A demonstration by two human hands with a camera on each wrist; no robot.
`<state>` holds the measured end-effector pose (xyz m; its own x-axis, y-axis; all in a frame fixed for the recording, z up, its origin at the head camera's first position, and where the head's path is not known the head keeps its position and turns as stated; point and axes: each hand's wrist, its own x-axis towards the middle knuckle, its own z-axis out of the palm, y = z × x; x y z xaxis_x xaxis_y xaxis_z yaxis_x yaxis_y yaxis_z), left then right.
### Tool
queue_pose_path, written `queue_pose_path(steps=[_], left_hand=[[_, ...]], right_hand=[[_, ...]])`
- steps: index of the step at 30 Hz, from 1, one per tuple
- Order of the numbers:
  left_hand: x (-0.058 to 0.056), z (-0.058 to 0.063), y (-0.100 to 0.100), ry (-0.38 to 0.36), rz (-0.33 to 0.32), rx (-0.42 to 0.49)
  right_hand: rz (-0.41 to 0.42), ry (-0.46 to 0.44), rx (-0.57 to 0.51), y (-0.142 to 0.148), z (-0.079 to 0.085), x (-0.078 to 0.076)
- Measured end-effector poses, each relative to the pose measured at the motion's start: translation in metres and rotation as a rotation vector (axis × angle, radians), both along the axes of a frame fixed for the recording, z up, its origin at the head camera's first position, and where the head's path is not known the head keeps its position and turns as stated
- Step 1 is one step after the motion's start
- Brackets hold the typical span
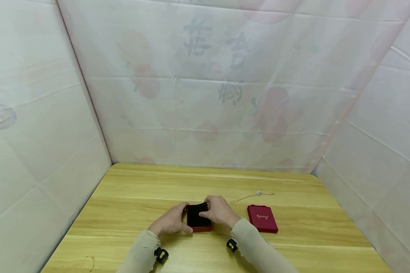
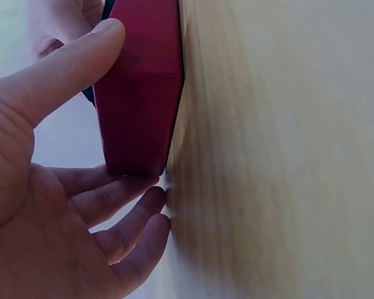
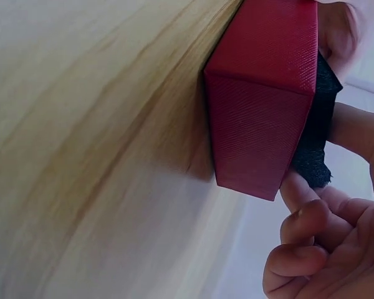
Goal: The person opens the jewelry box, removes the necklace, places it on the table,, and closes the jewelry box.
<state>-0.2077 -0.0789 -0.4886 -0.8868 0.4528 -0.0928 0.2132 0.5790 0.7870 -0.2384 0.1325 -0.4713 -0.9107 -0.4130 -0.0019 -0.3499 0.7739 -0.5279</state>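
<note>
Yeah, gold "Jewelry"-ish script on the red lid [image 1: 262, 219], head view only. Left grip [image 1: 172, 220] holds the red box [image 1: 202, 229] on the tabletop [image 1: 123, 204], right grip [image 1: 222, 212] pinches its black insert [image 1: 194, 216], poking out in right-wrist view.

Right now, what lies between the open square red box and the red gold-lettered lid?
In the head view, going from the box: the person's right hand and beige sleeve, then bare yellow wooden tabletop up to the lid.
</note>
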Motion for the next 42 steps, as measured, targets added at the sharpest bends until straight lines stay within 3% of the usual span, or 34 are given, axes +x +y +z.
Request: queue_pose_path(steps=[8, 18, 33, 42], left_hand=[[0.0002, 0.0008, 0.0004, -0.004, 0.002, 0.011], [0.0004, 0.0021, 0.0009, 0.002, 0.008, -0.002], [-0.0006, 0.0002, -0.0017, 0.012, -0.012, 0.01], [-0.0008, 0.0006, -0.0023, 0.017, -0.024, 0.027]], right_hand=[[0.015, 0.067, 0.092, -0.0026, 0.0019, 0.0029], [0.089, 0.173, 0.182, -0.0029, -0.001, 0.0039], [0.147, 0.295, 0.218, -0.0008, -0.0025, 0.0043], [0.175, 0.31, 0.26, -0.0012, -0.0043, 0.0023]])
